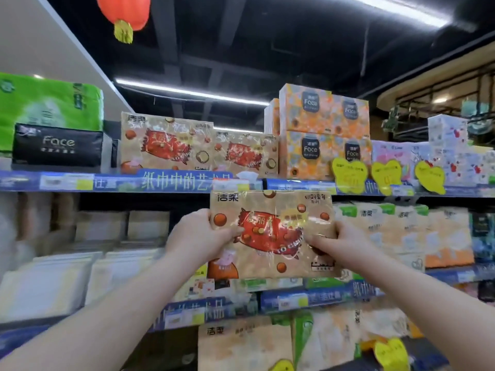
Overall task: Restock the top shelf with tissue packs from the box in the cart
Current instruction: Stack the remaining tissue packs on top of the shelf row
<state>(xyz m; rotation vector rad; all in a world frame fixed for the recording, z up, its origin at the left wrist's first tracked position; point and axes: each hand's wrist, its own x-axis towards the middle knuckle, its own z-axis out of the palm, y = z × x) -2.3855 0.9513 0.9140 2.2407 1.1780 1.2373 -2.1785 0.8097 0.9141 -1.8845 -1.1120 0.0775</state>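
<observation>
The top shelf (80, 182) runs across my view with two matching fish-print packs (166, 143) already standing on it, and a stack of orange boxes (321, 129) at their 3 o'clock. I judge the restock partly done. The tissue pack (270, 234) I am carrying hangs in the air at 6 o'clock from the right-hand stocked pack, its upper edge just under the shelf rim, so it is not yet placed. My left hand (195, 236) grips it at 9 o'clock and my right hand (340, 242) at 3 o'clock, fingers (233, 231) curled over the wrapper. The view is blurred, so a free slot above that lower pack is only probable. The cart and box are out of view, so I cannot count what remains.
</observation>
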